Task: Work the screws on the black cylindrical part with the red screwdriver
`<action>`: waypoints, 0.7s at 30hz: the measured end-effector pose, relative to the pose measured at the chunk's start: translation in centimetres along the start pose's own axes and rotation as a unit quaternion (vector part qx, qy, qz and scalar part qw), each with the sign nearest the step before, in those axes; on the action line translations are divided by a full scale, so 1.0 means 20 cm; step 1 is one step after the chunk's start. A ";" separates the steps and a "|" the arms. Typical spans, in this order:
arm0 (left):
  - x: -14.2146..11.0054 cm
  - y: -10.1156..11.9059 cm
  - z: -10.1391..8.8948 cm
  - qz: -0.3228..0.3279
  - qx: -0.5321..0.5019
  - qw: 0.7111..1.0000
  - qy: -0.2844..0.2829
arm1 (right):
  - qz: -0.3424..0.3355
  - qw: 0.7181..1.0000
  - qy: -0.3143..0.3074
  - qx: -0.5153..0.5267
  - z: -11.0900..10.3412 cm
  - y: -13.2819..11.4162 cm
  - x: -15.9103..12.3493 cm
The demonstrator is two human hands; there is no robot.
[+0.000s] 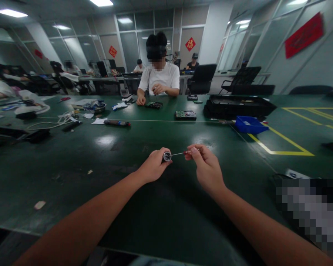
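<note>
Near the middle of the view, my left hand is closed around a dark cylinder with a silver rim. Its round end faces me, and some small inner parts show there, too small to name. A screwdriver with a thin metal shaft and a reddish, partly clear handle is pinched in the fingers of my right hand. The shaft points left, and its tip meets the cylinder's end; how deep it reaches I cannot tell. Both hands are above the green table.
Across the table a person in a white shirt handles a circuit-board device. A hard drive, a blue bin and a long black case lie beyond my hands. A dark tool with a red end lies left.
</note>
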State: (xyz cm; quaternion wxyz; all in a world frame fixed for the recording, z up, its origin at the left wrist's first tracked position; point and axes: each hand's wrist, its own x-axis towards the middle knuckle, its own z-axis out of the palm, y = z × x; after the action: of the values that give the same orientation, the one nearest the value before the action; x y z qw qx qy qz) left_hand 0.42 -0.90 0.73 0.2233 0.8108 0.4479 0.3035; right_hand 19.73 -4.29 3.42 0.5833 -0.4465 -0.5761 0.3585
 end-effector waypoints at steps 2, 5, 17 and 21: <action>0.00 0.01 -0.01 -0.001 -0.002 1.000 -0.005 | 0.043 0.997 0.026 0.064 0.00 0.01 0.02; 0.00 0.02 -0.02 0.006 -0.006 1.000 -0.012 | 0.147 0.975 0.039 0.160 -0.01 0.04 0.05; 0.00 0.01 -0.01 0.007 -0.005 1.000 -0.004 | 0.003 1.000 0.014 -0.025 -0.02 0.00 0.03; 0.00 0.00 -0.01 0.009 -0.002 1.000 0.002 | -0.068 0.988 -0.013 -0.136 -0.03 -0.04 0.00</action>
State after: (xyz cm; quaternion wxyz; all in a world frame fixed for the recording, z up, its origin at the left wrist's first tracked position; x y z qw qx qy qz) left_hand 0.34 -0.84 0.78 0.2215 0.8134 0.4408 0.3083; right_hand 20.22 -4.64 4.28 0.5325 -0.4772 -0.6559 0.2420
